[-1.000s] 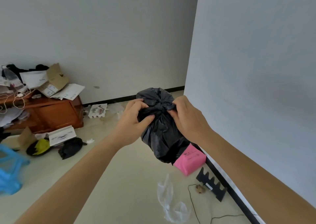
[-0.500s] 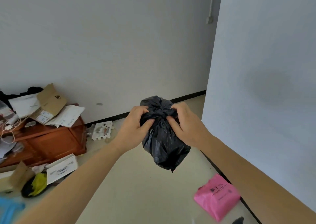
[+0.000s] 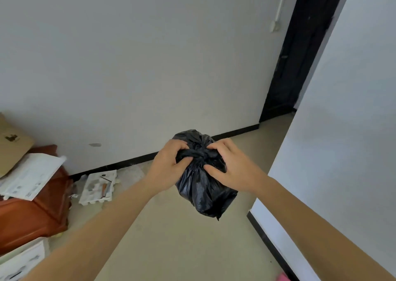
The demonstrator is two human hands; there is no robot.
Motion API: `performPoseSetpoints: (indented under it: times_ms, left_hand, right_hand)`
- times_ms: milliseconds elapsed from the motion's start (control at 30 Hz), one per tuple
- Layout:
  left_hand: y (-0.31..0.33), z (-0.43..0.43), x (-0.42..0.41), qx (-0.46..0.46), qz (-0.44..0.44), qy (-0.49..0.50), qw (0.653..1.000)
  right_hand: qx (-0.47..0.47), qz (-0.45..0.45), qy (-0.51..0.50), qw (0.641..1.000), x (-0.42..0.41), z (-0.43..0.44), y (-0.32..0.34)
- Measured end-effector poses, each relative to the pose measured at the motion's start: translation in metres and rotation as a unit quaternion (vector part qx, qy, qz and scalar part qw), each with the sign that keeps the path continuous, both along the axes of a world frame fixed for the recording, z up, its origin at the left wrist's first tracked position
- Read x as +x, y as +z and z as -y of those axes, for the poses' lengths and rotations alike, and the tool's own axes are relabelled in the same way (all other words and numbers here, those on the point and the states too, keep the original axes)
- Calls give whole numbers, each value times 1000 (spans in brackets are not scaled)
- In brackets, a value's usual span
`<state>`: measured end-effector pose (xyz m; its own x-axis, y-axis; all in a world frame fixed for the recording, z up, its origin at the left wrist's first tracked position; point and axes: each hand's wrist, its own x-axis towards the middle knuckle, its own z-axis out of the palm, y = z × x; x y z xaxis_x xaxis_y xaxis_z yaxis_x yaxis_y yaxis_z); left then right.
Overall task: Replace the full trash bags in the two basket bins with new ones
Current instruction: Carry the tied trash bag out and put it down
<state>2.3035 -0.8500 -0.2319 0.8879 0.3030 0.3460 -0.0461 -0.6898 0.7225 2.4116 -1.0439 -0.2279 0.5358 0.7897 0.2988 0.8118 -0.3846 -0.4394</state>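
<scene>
A full black trash bag hangs in the air in front of me, its neck gathered into a knot at the top. My left hand grips the bag's neck from the left, fingers curled into the plastic. On the right side my right hand grips the neck too, its thumb pressed against the bag below the knot. No basket bin is in view.
A red-brown wooden cabinet with papers and cardboard on it stands at the left. A white tray lies on the floor by the back wall. A white wall runs along the right, with a dark doorway behind it.
The view has tilted up and turned right: the pink bag on the floor has almost left the frame and a dark doorway has appeared. Both hands keep hold of the bag's neck.
</scene>
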Motion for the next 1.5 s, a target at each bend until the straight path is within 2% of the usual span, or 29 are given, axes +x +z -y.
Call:
performPoseSetpoints:
  times_ms: [167,333,500,733,867,1033,1200,1300,1500]
  left_hand:
    - [13,-37,155,29,-18,-60,998]
    - [-10,-57,322,33,-46,-109,992]
    - [-30,-68,490,45,-74,-128,988]
    - [-19,-114,694,98,-45,-149,983]
    - [-45,-143,813,62,-59,-156,984]
    - [-83,-169,970,14,-95,-210,973]
    - [-68,-161,1134,3,-112,-274,955]
    - [-59,-145,1201,19,-106,-302,947]
    - [-108,-91,1362,25,-132,-320,938]
  right_hand:
    - [-6,9,-85,996,127,-26,-4]
    - [-16,30,-142,989,274,-41,-35]
    - [-48,55,-182,981,435,-56,-63]
    - [-57,60,-192,978,636,-107,-43]
    - [-73,51,-206,975,752,-134,-63]
    - [-109,45,-239,964,889,-154,-87]
    - [-119,39,-301,945,1028,-142,-73]
    - [-129,63,-328,934,1083,-123,-69]
    - [-164,83,-351,918,1238,-67,-122]
